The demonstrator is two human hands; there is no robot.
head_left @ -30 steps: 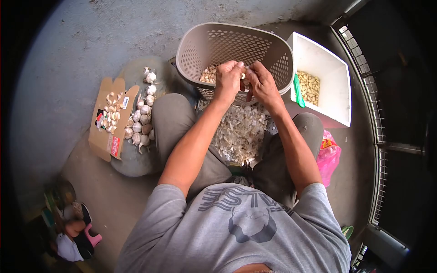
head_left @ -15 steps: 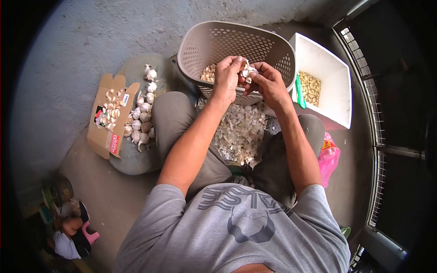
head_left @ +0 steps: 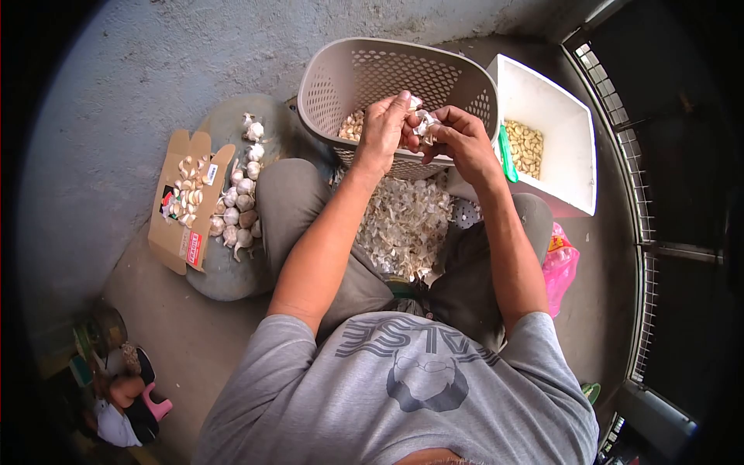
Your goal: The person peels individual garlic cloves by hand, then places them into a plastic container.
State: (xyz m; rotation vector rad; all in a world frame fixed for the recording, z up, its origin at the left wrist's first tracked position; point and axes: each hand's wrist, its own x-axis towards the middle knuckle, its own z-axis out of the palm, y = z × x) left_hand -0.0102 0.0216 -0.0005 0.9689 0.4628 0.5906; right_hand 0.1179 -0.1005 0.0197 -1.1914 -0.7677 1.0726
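Note:
Above the near rim of a grey-brown perforated basket [head_left: 322, 93], my two hands meet around a partly broken garlic bulb [head_left: 425, 126]. My left hand [head_left: 380, 133] is closed on its left side, with a pale clove or bit of skin by the raised thumb. From the right, my right hand [head_left: 465, 139] pinches the same bulb. Loose garlic cloves [head_left: 352, 125] lie inside the basket, partly hidden by my left hand. Below the hands, between my legs, is a heap of papery garlic skins [head_left: 404, 221].
Left, whole garlic bulbs [head_left: 245, 186] rest on a rounded grey seat [head_left: 225, 288] beside an opened cardboard box [head_left: 161, 240] holding cloves. Right, a white foam box [head_left: 558, 101] contains peeled cloves [head_left: 524, 151]; a green-handled tool [head_left: 508, 155] leans at its edge. A pink bag [head_left: 559, 271] lies nearby.
My hands have shifted slightly, and the left thumb now points up with a pale piece beside it. Both still hold the garlic. The whole view has moved a little.

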